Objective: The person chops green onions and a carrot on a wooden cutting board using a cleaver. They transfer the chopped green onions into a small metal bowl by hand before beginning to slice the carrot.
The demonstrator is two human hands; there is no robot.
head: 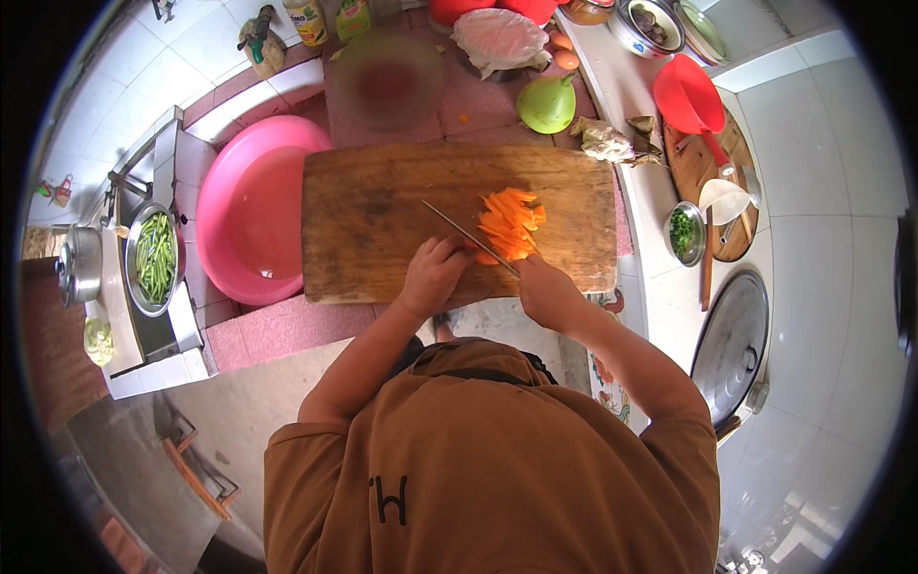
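Observation:
My right hand (pixel 549 290) grips the handle of a kitchen knife (pixel 466 234), whose blade slants up and left across a wooden cutting board (pixel 373 215). Just left of the blade, my left hand (pixel 439 271) rests on the board with its fingers bent. A bit of orange vegetable shows at those fingertips, mostly covered by the hand. Right of the knife lies a heap of orange slices (pixel 513 219), probably carrot. Some slices touch the blade near my right hand.
A pink plastic basin (pixel 251 215) stands against the board's left end. Beyond the board are a green gourd (pixel 546 105) and eggs (pixel 565 59). At right sit a red ladle (pixel 690 97) and a bowl of chopped greens (pixel 686 233); at far left, a bowl of green beans (pixel 153 258).

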